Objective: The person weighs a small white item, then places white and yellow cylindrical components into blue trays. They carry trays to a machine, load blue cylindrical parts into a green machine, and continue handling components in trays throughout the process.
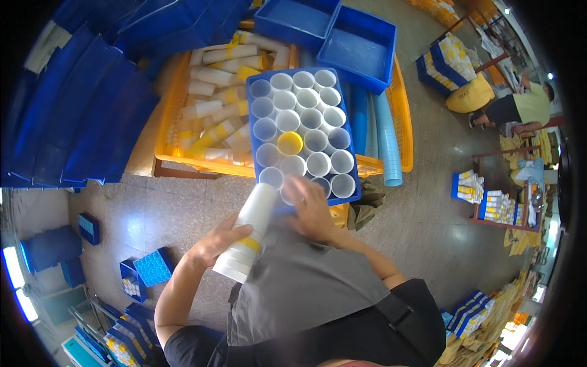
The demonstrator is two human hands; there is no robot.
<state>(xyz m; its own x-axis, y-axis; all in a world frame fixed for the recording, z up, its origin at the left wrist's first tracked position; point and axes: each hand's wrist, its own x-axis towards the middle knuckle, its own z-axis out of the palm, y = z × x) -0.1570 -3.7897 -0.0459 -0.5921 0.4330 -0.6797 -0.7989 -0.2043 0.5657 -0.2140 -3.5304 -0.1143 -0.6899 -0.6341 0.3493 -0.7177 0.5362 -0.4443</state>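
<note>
My left hand is wrapped round a slanting stack of nested cone-shaped tubes, white with a yellow one among them. The stack's upper end reaches the near left corner of a blue tray. Upright white tubes stand in rows in this tray, their round mouths facing up; a yellow tube stands among them. Over the tray's near edge is my right hand, blurred by motion. Its fingers are close to a tube in the nearest row, and I cannot make out whether they grip it.
Beneath the tray, an orange crate holds loose white and yellow tubes and long blue nested tubes. Blue bins sit at the back; stacked blue boxes rise at left. A person works at far right near loaded racks.
</note>
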